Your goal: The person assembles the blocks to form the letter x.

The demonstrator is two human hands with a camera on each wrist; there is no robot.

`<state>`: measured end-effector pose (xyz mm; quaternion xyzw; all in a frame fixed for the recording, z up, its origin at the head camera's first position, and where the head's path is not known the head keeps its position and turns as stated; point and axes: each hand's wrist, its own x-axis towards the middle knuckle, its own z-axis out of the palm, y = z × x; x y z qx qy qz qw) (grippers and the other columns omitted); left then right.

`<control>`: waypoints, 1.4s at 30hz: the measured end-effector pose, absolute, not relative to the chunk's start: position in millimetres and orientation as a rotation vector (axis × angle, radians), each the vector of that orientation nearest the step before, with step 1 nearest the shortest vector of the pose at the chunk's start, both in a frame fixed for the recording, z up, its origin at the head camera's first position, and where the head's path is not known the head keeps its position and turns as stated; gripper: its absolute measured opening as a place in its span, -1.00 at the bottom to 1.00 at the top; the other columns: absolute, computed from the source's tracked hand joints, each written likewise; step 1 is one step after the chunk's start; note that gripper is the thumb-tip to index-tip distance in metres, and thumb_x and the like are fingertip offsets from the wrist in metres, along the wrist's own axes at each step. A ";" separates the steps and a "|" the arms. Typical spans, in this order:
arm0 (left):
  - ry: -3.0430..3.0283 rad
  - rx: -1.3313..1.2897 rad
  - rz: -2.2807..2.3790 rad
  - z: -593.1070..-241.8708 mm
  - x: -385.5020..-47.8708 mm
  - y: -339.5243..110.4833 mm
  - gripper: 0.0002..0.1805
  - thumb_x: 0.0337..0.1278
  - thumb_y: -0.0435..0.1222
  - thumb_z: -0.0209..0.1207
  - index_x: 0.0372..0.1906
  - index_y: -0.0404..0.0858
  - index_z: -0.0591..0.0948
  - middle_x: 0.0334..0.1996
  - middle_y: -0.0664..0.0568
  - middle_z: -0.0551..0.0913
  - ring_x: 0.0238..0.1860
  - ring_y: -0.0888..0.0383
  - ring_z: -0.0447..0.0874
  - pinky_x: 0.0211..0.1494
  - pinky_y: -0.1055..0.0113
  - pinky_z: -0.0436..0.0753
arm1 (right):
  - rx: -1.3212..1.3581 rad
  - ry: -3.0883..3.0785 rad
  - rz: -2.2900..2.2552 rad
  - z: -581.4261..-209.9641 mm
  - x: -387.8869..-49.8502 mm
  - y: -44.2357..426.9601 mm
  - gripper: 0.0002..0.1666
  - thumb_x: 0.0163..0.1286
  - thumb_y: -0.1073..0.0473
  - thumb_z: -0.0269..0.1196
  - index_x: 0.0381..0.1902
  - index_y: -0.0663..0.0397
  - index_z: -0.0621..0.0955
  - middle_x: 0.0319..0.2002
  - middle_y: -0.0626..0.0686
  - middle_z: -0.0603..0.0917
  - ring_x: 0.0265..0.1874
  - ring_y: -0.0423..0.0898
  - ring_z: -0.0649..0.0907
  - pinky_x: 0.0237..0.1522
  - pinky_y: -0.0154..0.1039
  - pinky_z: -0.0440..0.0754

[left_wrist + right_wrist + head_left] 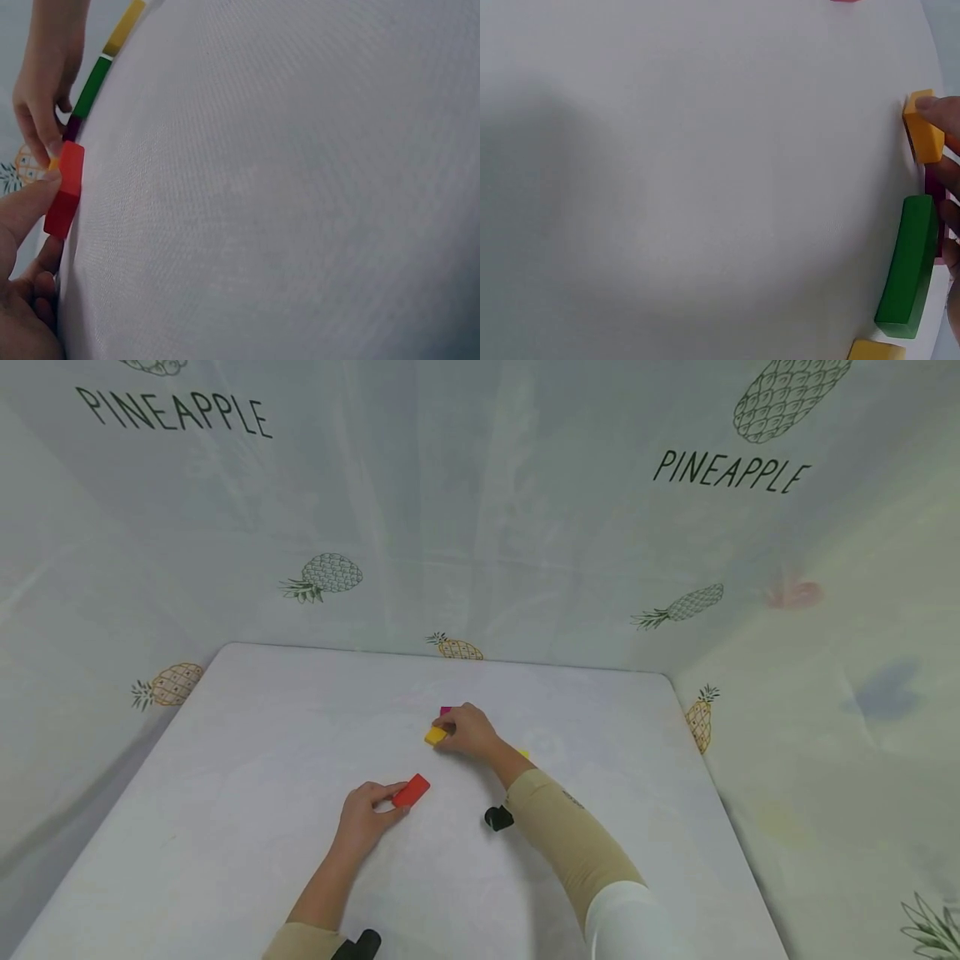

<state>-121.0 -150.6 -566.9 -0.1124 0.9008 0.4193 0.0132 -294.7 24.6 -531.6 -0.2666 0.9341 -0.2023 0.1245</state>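
My left hand (pixel 367 817) pinches a red block (pixel 411 791) between thumb and fingers over the white table. Further from me, my right hand (pixel 471 732) holds a yellow-orange block (pixel 435 736) by its fingertips. Just behind that block a magenta block (pixel 446 710) shows, partly covered by the hand. The right wrist view has the yellow-orange block (pixel 924 139) tilted under the thumb, beside a dark purple block (pixel 934 182) and a long green block (pixel 907 266). In the left wrist view the red block (pixel 69 184) has a thumb on one side.
Another yellow block (pixel 876 350) lies past the green one, mostly hidden by my right forearm in the head view. Black wrist gear (pixel 498 817) sits at the right forearm. Cloth printed with pineapples (pixel 322 575) hangs around the white table (pixel 300 735).
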 end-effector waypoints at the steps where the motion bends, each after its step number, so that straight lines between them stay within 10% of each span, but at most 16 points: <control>1: 2.805 -0.352 1.304 -567.0 -121.2 -150.4 -0.53 0.00 -0.28 0.43 0.10 -0.03 0.70 -0.22 0.04 0.57 -0.13 0.06 0.46 -0.15 0.19 0.49 | -0.787 2.730 -0.594 -531.3 -293.8 25.0 -0.51 0.17 -0.06 0.44 0.07 -0.17 0.69 -0.18 -0.19 0.62 -0.11 -0.17 0.45 0.00 -0.28 0.45; 42: 2.797 -0.324 1.288 -564.0 -121.7 -150.5 -0.51 0.02 -0.31 0.41 0.14 -0.06 0.67 -0.29 0.06 0.56 -0.19 0.06 0.39 -0.19 0.20 0.37 | -0.699 2.530 -1.038 -530.9 -250.3 42.3 -0.50 0.13 0.02 0.48 0.07 -0.14 0.68 -0.23 -0.20 0.58 -0.18 -0.21 0.52 -0.13 -0.34 0.54</control>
